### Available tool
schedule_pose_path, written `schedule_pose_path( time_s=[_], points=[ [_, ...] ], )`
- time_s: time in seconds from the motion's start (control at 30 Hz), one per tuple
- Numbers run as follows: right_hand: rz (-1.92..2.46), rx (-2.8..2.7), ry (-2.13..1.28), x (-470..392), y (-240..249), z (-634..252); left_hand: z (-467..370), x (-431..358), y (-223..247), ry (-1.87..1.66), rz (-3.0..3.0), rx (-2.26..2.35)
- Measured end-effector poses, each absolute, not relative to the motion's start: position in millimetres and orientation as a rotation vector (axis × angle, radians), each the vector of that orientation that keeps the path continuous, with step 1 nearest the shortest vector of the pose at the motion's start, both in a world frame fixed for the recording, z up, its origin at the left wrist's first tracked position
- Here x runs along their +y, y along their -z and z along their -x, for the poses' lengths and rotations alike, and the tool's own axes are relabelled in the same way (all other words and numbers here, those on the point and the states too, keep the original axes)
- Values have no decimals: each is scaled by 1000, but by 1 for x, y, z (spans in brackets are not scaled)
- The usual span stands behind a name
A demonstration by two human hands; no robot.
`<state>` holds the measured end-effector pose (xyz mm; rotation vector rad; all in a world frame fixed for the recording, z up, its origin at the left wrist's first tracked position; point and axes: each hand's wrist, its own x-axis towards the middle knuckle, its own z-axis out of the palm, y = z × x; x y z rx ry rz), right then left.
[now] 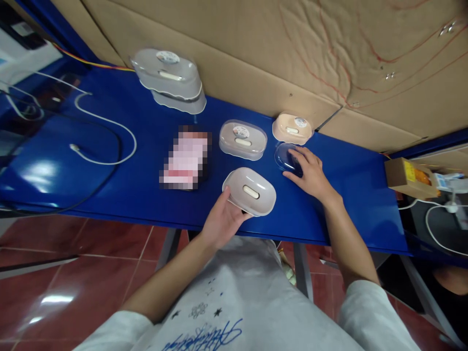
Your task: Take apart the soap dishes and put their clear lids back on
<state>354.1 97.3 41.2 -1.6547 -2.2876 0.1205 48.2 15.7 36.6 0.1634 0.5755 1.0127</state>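
Observation:
My left hand (224, 219) grips the near-left edge of a pale grey oval soap dish (265, 187), its thumb over the rim. A cream bar-shaped piece lies in the dish's middle. At the right, my right hand (310, 173) is closed around a clear oval lid (283, 153) on or just above the blue table, thumb on the near side and fingers on top. Behind the held dish stands a grey soap dish under a clear labelled cover (225, 131). Past the lid sits a peach soap dish (281, 129), also covered and labelled.
Stacked grey covered dishes (175, 80) stand at the back left of the blue table (153, 207). A blurred-out pink item (186, 158) lies left of the dishes. White and black cables (133, 141) cross the left side. Cardboard (234, 44) lines the back; a small carton (397, 178) stands right.

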Motion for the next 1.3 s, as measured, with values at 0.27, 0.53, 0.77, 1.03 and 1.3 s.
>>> schedule_pose_path(
  time_s=[0.27, 0.53, 0.77, 1.03, 1.3],
  points=[
    [1452, -1989, -338, 64, -52, -306, -51, 16, -32, -987, -164, 544],
    [1376, -2158, -337, 22, -54, -247, -57, 13, -28, -950, -222, 468],
    [1345, -2204, -162, 16, -46, -242, -58, 9, -19, -927, -308, 399],
    [1251, -2240, -316, 21, -43, -246, -57, 7, -19, -1026, -327, 530],
    [1161, -2329, -543, 36, -49, -270, -56, 7, -22, -1091, -417, 687]
  ],
)
